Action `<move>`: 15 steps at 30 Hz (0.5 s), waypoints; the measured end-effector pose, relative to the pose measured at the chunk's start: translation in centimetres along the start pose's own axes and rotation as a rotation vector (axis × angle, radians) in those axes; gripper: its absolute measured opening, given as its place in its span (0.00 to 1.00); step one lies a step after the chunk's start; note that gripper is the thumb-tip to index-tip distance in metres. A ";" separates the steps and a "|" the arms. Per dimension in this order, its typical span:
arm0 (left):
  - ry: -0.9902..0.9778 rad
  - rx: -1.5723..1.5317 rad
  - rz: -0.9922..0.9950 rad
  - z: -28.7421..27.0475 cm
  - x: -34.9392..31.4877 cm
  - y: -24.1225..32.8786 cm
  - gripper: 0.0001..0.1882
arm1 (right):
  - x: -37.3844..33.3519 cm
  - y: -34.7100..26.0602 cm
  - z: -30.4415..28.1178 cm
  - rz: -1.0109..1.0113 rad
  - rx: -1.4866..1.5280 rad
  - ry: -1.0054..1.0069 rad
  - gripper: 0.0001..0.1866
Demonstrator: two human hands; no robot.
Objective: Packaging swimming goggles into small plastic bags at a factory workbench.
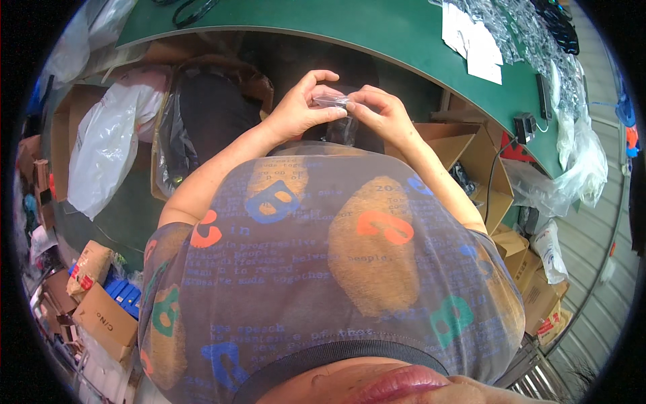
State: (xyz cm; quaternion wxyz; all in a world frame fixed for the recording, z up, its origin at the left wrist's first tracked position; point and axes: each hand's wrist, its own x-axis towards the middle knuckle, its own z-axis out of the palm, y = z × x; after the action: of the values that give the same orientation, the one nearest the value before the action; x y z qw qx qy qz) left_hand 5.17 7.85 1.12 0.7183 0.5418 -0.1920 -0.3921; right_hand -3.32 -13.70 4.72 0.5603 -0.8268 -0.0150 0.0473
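Note:
In front of my chest, short of the green table's edge, both hands meet at a small clear plastic bag (330,101). My left hand (296,108) is closed on its left side, thumb below and bent fingers above, with the index finger raised. The thumb and fingertips of my right hand (382,113) pinch the right end of the plastic. Below the fingers, clear film hangs against a dark background. Whether anything lies inside the bag cannot be made out.
The green table (377,30) curves across the far side, with white papers (471,44) and a heap of clear plastic bags (518,50) at right. An open box lined with dark plastic (208,121) stands left; cardboard boxes (494,182) stand right. A white plastic bag (111,145) hangs left.

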 end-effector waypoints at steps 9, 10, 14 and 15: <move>-0.102 0.178 -0.106 -0.3 -1.3 2.6 0.17 | -0.3 -2.3 -0.3 -0.133 -0.174 0.009 0.07; -0.122 0.228 0.004 -0.2 -1.4 2.7 0.11 | -0.4 -2.6 -0.5 -0.229 -0.334 -0.016 0.07; -0.109 0.398 0.045 0.4 -2.1 4.5 0.09 | -0.4 -3.2 -0.8 -0.217 -0.320 -0.047 0.05; -0.117 0.426 0.074 0.5 -2.2 4.8 0.10 | -0.4 -3.3 -0.9 -0.264 -0.361 -0.055 0.05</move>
State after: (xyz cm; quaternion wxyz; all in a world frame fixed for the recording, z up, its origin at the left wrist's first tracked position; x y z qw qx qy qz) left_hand 5.16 9.80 6.03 0.5892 0.6502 -0.3314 -0.3468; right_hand -3.53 -13.38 8.12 0.4039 -0.9030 -0.1464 -0.0075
